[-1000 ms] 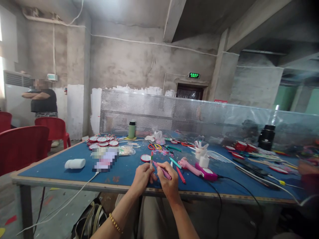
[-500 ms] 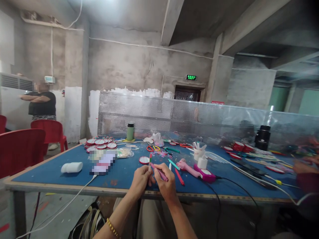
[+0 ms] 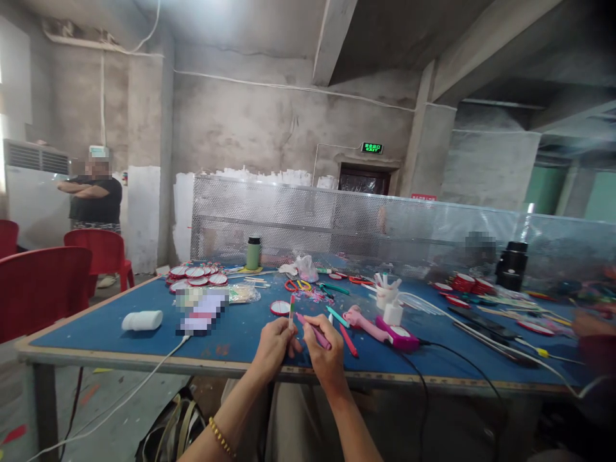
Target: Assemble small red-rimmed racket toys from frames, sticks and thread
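Note:
Near the table's front edge, my left hand [image 3: 274, 345] pinches a thin pale stick [image 3: 291, 309] upright, its top coloured red and green. My right hand [image 3: 325, 357] is wrapped round a pink pen-shaped tool [image 3: 316, 333], whose tip points at the stick with a small gap between them. Just behind my hands lies a round white disc with a red rim [image 3: 280, 308]. To the right of my right hand are a red pen-like tool [image 3: 349, 340] and a teal one [image 3: 338, 316].
A pink hot-glue gun [image 3: 368, 324] rests by a purple box [image 3: 402, 337] with a black cable. Behind are a white cup of sticks [image 3: 386, 296], scissors [image 3: 303, 286] and a green bottle [image 3: 253, 254]. A phone [image 3: 203, 313] and white bottle [image 3: 142, 320] lie left. A person [image 3: 96, 199] stands beyond.
The pink tool's tip has drawn slightly right, away from the stick. Both hands keep their hold. The whole view has shifted a little.

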